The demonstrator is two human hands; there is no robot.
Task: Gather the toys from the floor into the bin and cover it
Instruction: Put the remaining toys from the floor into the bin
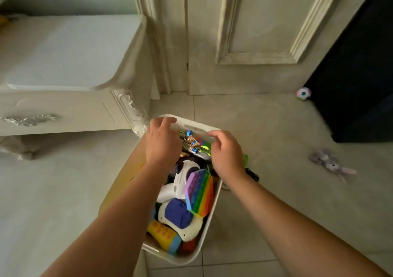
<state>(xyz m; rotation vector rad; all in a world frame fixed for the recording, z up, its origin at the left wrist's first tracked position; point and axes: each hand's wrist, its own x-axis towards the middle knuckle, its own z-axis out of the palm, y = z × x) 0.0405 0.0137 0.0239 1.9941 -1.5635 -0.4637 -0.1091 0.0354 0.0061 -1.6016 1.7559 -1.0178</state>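
A white plastic bin (209,223) stands on the tiled floor right below me, full of toys: a rainbow pop-it (200,192), a white and blue toy (180,217), a yellow toy phone (163,234). My left hand (161,143) grips the bin's far rim at its left corner. My right hand (226,153) pinches the same far rim beside the handle slot (194,127). A grey plush bunny (331,164) lies on the floor to the right. A colourful ball (303,94) rests further back by a dark cabinet.
A cream carved dresser (70,106) stands left of the bin, almost touching its far corner. A panelled door (244,38) is straight ahead. The dark cabinet (357,64) fills the right. A small black object (252,174) and a green piece lie beside the bin's right wall.
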